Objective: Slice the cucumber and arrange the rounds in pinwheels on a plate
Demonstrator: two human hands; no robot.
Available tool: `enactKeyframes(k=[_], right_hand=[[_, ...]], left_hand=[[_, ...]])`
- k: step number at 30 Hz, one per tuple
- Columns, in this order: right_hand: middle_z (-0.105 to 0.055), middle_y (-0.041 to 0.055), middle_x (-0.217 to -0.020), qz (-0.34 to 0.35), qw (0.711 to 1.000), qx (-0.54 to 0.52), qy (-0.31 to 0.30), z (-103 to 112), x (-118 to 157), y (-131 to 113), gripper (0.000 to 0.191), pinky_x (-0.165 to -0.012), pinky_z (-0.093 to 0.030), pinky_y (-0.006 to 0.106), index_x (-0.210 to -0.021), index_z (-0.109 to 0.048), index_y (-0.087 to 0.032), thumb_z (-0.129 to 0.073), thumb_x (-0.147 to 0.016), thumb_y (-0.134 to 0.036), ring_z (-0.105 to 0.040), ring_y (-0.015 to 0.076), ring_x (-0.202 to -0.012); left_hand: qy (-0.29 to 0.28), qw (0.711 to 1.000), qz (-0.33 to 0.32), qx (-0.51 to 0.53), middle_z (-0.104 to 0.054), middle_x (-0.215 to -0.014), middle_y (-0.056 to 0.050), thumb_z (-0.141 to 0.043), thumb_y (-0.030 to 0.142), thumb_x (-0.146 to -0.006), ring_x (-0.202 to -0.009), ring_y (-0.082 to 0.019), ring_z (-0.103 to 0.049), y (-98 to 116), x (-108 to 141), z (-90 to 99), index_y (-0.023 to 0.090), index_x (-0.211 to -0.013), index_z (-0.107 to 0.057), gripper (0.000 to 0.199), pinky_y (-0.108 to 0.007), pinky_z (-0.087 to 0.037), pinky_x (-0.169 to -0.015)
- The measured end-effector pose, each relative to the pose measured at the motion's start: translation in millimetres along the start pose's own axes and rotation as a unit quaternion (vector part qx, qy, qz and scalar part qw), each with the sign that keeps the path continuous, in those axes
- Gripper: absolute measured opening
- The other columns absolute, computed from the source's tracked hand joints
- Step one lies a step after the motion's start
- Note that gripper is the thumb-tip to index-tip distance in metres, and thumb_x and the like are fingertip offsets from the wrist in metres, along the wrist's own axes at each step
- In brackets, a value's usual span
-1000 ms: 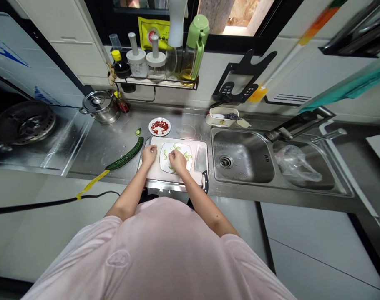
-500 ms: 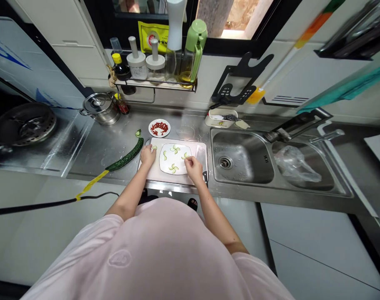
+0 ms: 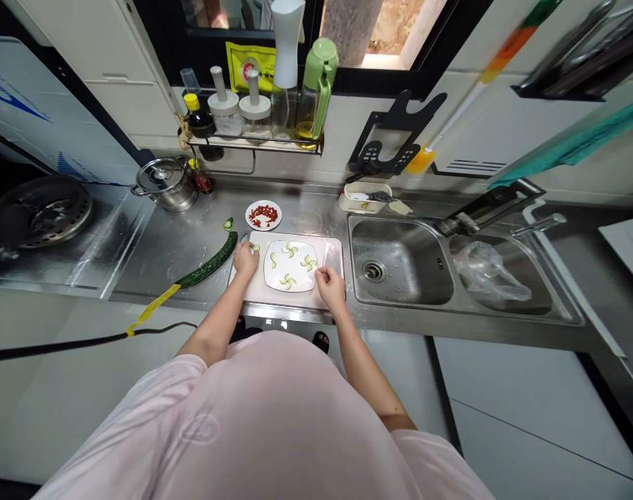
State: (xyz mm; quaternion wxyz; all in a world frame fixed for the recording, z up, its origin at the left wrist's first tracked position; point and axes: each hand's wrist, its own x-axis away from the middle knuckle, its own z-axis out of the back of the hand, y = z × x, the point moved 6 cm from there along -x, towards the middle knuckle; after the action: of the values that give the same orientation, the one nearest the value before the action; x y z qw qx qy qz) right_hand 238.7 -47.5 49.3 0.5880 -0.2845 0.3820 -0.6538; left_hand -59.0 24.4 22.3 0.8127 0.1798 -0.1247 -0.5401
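We are laying cucumber slices (image 3: 289,250) in pinwheels on a white plate (image 3: 301,285). Our left hand's (image 3: 245,258) fingers pinch one slice together just left of the plate; our right hand's (image 3: 330,287) fingers sit apart beside it. Next, we judge, that slice should go onto the plate's sparse left side.

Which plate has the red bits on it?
The small round white plate, just behind the cutting board. The bigger square white plate on the board has green cucumber slices instead.

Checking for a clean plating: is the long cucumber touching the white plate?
Apart. The head view shows the cucumber lying on the steel counter, left of the cutting board, with bare board between it and the white plate.
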Motion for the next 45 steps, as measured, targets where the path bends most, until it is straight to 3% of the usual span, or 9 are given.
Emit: enactKeyframes(k=[5, 10, 12, 15, 19, 28, 33, 37, 45], right_hand=[[-0.066, 0.0045, -0.073, 0.001, 1.0, -0.006, 0.002, 0, 0, -2, 0.026, -0.068, -0.043, 0.029, -0.082, -0.065, -0.019, -0.049, -0.081, -0.039, -0.058, 0.0191, -0.069], [-0.065, 0.0035, -0.071, 0.006, 1.0, -0.006, -0.002, -2, 1, 0, 0.027, -0.066, -0.043, 0.028, -0.082, -0.065, -0.019, -0.049, -0.081, -0.04, -0.057, 0.0182, -0.067], [-0.065, 0.0034, -0.07, 0.005, 1.0, -0.012, -0.001, -2, 1, 0, 0.027, -0.065, -0.043, 0.028, -0.081, -0.065, -0.019, -0.049, -0.081, -0.04, -0.057, 0.0179, -0.066], [-0.065, 0.0035, -0.071, 0.005, 1.0, -0.019, 0.0, -2, -1, -3, 0.028, -0.065, -0.043, 0.028, -0.082, -0.065, -0.018, -0.049, -0.082, -0.041, -0.058, 0.0179, -0.066], [-0.066, 0.0038, -0.072, 0.009, 0.999, -0.031, -0.002, -1, -8, -14, 0.028, -0.066, -0.044, 0.029, -0.083, -0.065, -0.018, -0.05, -0.081, -0.042, -0.059, 0.0181, -0.067], [-0.065, 0.003, -0.076, 0.045, 0.994, -0.096, -0.005, 8, -32, -71, 0.025, -0.067, -0.046, 0.027, -0.085, -0.064, -0.019, -0.052, -0.082, -0.04, -0.056, 0.0157, -0.067], [-0.067, 0.0039, -0.087, 0.118, 0.984, -0.13, -0.03, 14, -44, -120, 0.026, -0.072, -0.046, 0.028, -0.096, -0.065, -0.019, -0.057, -0.082, -0.04, -0.058, 0.0162, -0.077], [-0.067, 0.0038, -0.094, 0.165, 0.975, -0.138, -0.05, 16, -52, -152, 0.023, -0.075, -0.045, 0.029, -0.094, -0.066, -0.02, -0.06, -0.082, -0.038, -0.06, 0.0169, -0.086], [-0.067, 0.0016, -0.086, 0.209, 0.968, -0.122, -0.068, 12, -55, -181, 0.018, -0.077, -0.044, 0.03, -0.081, -0.066, -0.021, -0.059, -0.082, -0.038, -0.058, 0.0172, -0.088]], left_hand=[[0.01, 0.999, -0.001, 0.046, -0.063, -0.098, -0.009, -0.056, 0.022, -0.079, -0.089, -0.021, -0.059, -2, -4, -3.9, 0.02, -0.101, -0.065, 0.024, -0.03, -0.042, -0.078], [0.02, 0.983, 0.04, 0.179, -0.064, -0.078, -0.003, -0.055, 0.016, -0.074, -0.074, -0.016, -0.058, -12, -8, -9.5, 0.02, -0.088, -0.065, 0.018, -0.027, -0.042, -0.073], [0.017, 0.961, 0.063, 0.27, -0.062, -0.074, -0.001, -0.058, 0.017, -0.07, -0.069, -0.014, -0.057, -12, -10, -9.8, 0.018, -0.085, -0.064, 0.016, -0.025, -0.042, -0.07], [0.004, 0.898, 0.096, 0.429, -0.061, -0.072, 0.0, -0.063, 0.02, -0.065, -0.064, -0.01, -0.055, -3, -9, -3.9, 0.016, -0.083, -0.061, 0.019, -0.022, -0.043, -0.066], [-0.029, 0.843, 0.094, 0.529, -0.061, -0.072, 0.0, -0.067, 0.023, -0.061, -0.063, -0.008, -0.053, 25, 0, 21.2, 0.016, -0.083, -0.061, 0.024, -0.019, -0.041, -0.06], [-0.095, 0.785, 0.058, 0.609, -0.067, -0.077, -0.002, -0.076, 0.023, -0.058, -0.064, -0.008, -0.056, 78, 30, 78.6, 0.016, -0.084, -0.066, 0.029, -0.016, -0.037, -0.052], [-0.119, 0.77, 0.021, 0.627, -0.068, -0.076, -0.002, -0.078, 0.026, -0.057, -0.063, -0.008, -0.056, 94, 41, 93.7, 0.015, -0.084, -0.068, 0.031, -0.016, -0.039, -0.053], [-0.138, 0.758, -0.008, 0.638, -0.067, -0.075, -0.002, -0.08, 0.028, -0.057, -0.063, -0.008, -0.056, 104, 49, 103.8, 0.016, -0.084, -0.067, 0.032, -0.017, -0.04, -0.054], [-0.14, 0.749, -0.031, 0.647, -0.064, -0.073, 0.001, -0.081, 0.026, -0.057, -0.061, -0.006, -0.054, 113, 61, 121.3, 0.017, -0.084, -0.067, 0.032, -0.016, -0.04, -0.054]])
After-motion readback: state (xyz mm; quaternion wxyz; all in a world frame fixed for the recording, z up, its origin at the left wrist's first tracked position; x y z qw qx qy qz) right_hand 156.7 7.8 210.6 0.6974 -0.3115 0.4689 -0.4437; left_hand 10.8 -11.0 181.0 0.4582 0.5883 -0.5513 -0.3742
